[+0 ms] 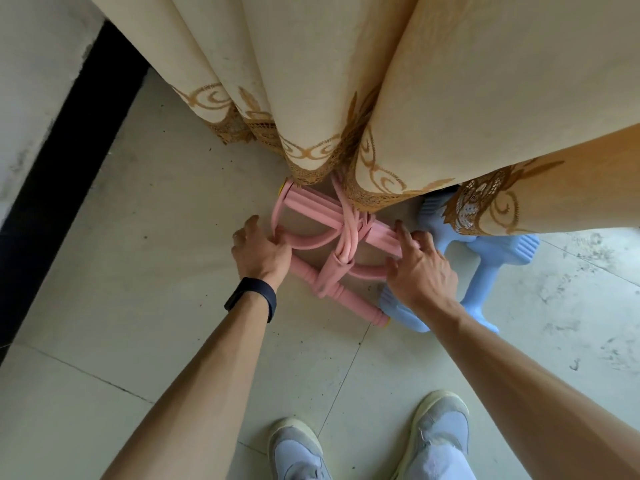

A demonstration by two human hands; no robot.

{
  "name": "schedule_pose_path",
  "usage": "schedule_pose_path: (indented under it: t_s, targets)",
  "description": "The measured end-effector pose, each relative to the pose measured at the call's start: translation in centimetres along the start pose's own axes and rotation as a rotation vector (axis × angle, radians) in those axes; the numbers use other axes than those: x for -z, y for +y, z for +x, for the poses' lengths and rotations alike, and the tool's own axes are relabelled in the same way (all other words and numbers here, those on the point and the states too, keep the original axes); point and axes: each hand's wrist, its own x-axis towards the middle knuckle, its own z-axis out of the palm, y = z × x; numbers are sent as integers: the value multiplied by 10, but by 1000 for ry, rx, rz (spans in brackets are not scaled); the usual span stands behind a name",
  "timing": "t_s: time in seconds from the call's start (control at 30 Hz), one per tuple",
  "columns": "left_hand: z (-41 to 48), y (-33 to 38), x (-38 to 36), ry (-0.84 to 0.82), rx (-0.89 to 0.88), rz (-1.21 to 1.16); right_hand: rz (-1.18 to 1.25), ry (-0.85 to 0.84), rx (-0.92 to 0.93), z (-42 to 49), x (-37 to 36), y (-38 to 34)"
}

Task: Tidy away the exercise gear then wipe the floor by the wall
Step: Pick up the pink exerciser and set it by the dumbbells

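Pink foam puller [331, 271] gripped by left hand [261, 252], right hand [420, 270] pinching its bar.

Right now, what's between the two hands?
In the head view, the knotted middle of the pink puller lies between the left hand and right hand.

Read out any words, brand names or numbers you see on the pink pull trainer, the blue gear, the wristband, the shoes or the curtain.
None readable: the pink pull trainer, blue gear, black wristband and shoes show no lettering.
The curtain bears only embroidered scrolls.
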Motion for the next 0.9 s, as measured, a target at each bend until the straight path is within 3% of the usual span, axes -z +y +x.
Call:
schedule_pose_path:
  t_s: [0.1, 0.2, 0.27, 0.33, 0.53, 0.67, 0.9]
  targets:
    - [-19, -10, -3, -32, 291, -142, 58, -14, -2, -4, -4, -3]
    - [-48, -16, -22, -361, 577, -365, 98, 9, 22, -8, -8, -2]
    - [-58, -11, -36, -461, 653, -573, 95, 10, 35, -7, -9, 1]
    - [-62, -4, -44, -400, 666, -741, 91, 12, 46, -5, -9, 4]
    - [-56, -3, -46, -133, 636, -932, 178, 118, 104, -9, -16, 9]
    - [-58, -1, -49, -198, 541, -850, 154, 75, 125, -11, -21, 9]
    - [-61, 1, -42, -280, 527, -776, -20, 3, 59, -20, -3, 15]
